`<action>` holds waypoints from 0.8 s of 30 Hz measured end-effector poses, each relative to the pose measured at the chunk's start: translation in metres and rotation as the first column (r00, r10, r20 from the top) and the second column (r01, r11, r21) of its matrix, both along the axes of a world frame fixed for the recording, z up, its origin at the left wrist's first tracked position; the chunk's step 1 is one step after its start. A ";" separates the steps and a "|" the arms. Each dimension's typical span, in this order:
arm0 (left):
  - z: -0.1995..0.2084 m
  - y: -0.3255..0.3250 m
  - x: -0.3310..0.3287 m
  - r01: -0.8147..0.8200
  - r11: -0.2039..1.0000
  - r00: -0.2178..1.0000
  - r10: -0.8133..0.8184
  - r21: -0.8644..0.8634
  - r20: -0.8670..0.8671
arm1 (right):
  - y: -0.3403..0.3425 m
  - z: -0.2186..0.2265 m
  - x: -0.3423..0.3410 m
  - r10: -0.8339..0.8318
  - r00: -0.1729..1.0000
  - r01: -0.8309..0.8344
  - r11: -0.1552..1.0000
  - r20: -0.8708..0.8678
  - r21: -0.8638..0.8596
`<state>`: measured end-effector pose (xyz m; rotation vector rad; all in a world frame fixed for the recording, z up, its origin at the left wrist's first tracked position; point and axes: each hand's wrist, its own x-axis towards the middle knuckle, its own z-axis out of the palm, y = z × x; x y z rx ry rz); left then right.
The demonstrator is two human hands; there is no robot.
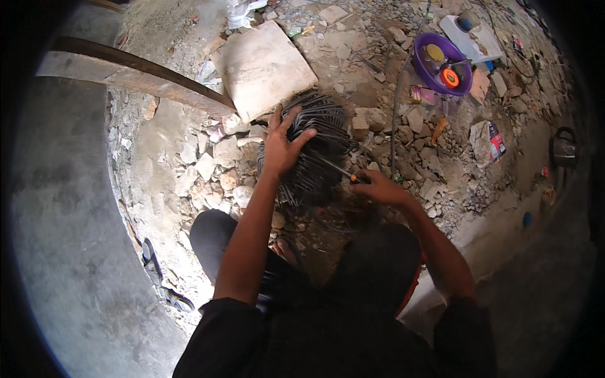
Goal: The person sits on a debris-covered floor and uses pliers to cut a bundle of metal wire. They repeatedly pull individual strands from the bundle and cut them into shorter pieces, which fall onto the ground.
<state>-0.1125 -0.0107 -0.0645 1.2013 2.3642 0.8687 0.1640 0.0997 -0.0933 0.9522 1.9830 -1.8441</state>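
1. While the left hand [282, 148] rests on the bundle of dark bent wires [324, 116], its fingers are spread apart and do not close around anything.
2. This bundle is lying on the stony ground [362, 94], near the middle of the frame.
3. The right hand [380, 189], just right of the middle, is closed around the handle of a thin tool [337, 168], which has some orange colour on it. The metal shaft points to the upper left, toward the wires; whether its tip touches them, I cannot tell.
4. Above the bundle, a pale square board [265, 69] lies flat.
5. At the upper right of the frame is a purple basin [420, 70], containing an orange lid [449, 77].
6. At the upper left, a wooden beam [138, 77] reaches toward the board.
7. Dark sandals [151, 261] are at the lower left.
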 end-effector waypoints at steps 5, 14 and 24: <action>0.002 -0.001 -0.001 0.083 0.995 0.996 -0.081 0.063 -0.025 | 0.061 -0.014 -0.003 0.119 0.992 -0.078 0.816 0.034 -0.573; 0.000 -0.002 -0.016 0.044 0.998 0.999 -0.045 0.035 0.016 | 0.008 -0.015 -0.009 0.259 0.961 -0.037 0.473 -0.098 0.880; -0.004 -0.004 -0.021 0.060 0.991 0.993 -0.071 0.117 0.098 | 0.048 -0.011 -0.015 -0.034 0.999 0.031 0.671 0.011 -0.741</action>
